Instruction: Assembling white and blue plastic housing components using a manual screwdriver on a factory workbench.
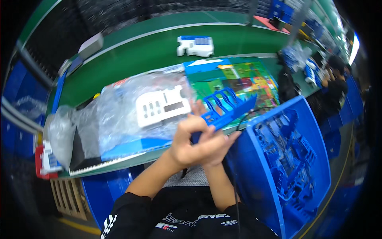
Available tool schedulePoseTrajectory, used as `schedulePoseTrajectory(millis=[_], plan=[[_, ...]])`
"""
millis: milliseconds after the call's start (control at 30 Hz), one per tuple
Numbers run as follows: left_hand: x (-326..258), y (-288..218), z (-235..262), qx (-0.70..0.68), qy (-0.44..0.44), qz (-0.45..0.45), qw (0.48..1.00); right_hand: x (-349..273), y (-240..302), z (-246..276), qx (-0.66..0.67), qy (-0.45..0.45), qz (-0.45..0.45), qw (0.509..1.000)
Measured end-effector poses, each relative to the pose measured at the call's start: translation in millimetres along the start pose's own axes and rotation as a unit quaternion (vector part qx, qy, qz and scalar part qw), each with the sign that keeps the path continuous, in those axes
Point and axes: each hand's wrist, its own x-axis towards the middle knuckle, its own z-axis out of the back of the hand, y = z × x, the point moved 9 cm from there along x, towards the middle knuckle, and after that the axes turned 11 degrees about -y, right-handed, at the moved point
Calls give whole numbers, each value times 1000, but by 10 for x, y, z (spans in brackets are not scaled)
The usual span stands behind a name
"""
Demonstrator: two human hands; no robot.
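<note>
A blue plastic part [227,108] with a row of curved slots is held up in front of me, above the front edge of the bench. My left hand [193,141] closes round its near left end. Crossing under and behind it, my right hand [218,151] also grips that end, its fingers partly hidden by the left hand. Just left of the hands, a white plastic housing [163,106] with rectangular openings lies on clear plastic wrapping [119,119].
To my right, a large blue bin [274,191] holds many blue plastic parts [288,155]. A white-and-blue housing [195,46] sits on the green conveyor belt [147,46]. Colourful printed sheeting [242,75] covers part of the bench. A person [336,87] works at far right.
</note>
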Motion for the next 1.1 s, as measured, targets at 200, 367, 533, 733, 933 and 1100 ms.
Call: schedulePoseTrajectory(millis=[200,367,533,733,933,1100], plan=[[-484,-35,300,-16,5,35,999,149,-122,-581,106,15,-52,993],[-641,378,1010,200,-91,137,966,403,-17,-749,-125,108,49,985],[-1429,1427,1673,131,-162,492,845,388,-272,-1096,-679,378,160,608],[-1690,1519,1624,129,-130,538,823,327,-919,-938,-752,438,168,463],[-1787,1599,1680,73,-154,562,810,360,-1167,-977,-769,464,183,399],[-1785,1610,1680,44,-175,565,805,406,-1299,-866,-775,475,150,390]])
